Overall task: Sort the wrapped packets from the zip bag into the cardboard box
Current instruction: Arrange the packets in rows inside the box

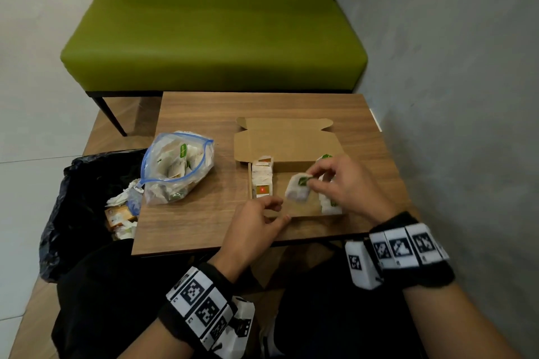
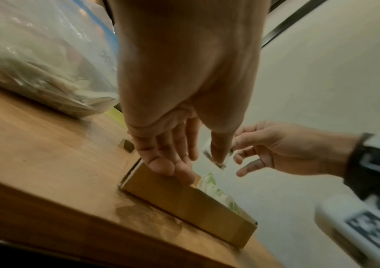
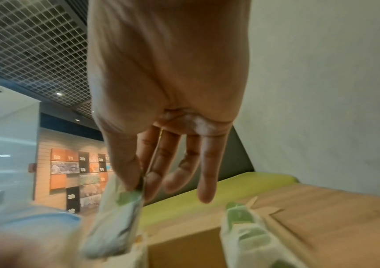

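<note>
An open cardboard box [image 1: 291, 151] lies on the wooden table, lid flat behind it. One row of wrapped packets [image 1: 262, 179] stands along its left wall and a green-labelled row [image 1: 331, 204] along its right wall. Over the middle of the box my right hand [image 1: 312, 181] pinches a white packet with a green label [image 1: 297, 190] between thumb and forefinger [image 3: 152, 179]; the packet [image 3: 115, 221] hangs below them. My left hand [image 1: 277, 211] holds nothing, and its straight fingers [image 2: 168, 166] rest on the box's near left corner [image 2: 184, 199]. The zip bag [image 1: 178, 167] lies open to the left, with several packets inside.
A black bin bag [image 1: 75, 201] with crumpled wrappers stands beside the table's left edge. A green bench [image 1: 213, 38] runs behind the table and a grey wall [image 1: 452, 96] closes the right side. Bare tabletop [image 1: 204, 213] shows between bag and box.
</note>
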`<state>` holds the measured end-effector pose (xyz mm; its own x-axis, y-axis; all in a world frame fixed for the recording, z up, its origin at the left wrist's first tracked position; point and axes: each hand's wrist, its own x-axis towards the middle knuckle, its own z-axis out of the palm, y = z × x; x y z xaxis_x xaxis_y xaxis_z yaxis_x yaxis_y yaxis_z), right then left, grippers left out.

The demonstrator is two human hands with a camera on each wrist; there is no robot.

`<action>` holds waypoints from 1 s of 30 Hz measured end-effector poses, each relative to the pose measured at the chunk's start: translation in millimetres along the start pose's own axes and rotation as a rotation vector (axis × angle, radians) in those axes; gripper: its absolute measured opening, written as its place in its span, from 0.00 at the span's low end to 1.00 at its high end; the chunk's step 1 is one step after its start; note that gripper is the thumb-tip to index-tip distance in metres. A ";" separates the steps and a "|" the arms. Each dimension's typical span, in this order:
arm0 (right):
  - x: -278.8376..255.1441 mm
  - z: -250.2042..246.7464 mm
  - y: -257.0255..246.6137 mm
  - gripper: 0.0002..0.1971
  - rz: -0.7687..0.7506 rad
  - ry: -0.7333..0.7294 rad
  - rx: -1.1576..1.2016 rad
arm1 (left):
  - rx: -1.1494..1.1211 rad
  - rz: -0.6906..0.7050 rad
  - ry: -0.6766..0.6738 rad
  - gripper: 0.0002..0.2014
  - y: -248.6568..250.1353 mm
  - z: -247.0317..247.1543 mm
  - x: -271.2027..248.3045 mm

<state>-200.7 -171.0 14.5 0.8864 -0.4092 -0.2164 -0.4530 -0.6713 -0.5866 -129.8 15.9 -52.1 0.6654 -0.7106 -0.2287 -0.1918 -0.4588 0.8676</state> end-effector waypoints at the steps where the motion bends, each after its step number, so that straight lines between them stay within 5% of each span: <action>1: 7.4 -5.2 2.2 0.05 0.027 0.045 -0.041 | 0.061 -0.015 0.002 0.18 -1.6 1.0 0.1; 6: 45.3 0.0 20.2 0.07 0.047 0.080 -0.224 | 0.256 0.029 -0.037 0.20 -2.7 3.2 -3.4; 19: 69.0 24.2 34.4 0.08 0.035 0.158 -0.519 | 0.322 0.081 -0.058 0.19 -1.7 0.0 -5.3; 30: 70.9 29.3 29.8 0.10 0.043 0.198 -0.518 | 0.320 0.082 -0.060 0.19 -2.5 -0.1 -5.3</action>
<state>-148.6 -201.9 -41.2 0.8540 -0.5177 -0.0517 -0.5201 -0.8471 -0.1093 -132.8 20.9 -53.1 0.5965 -0.7778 -0.1982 -0.4660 -0.5367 0.7034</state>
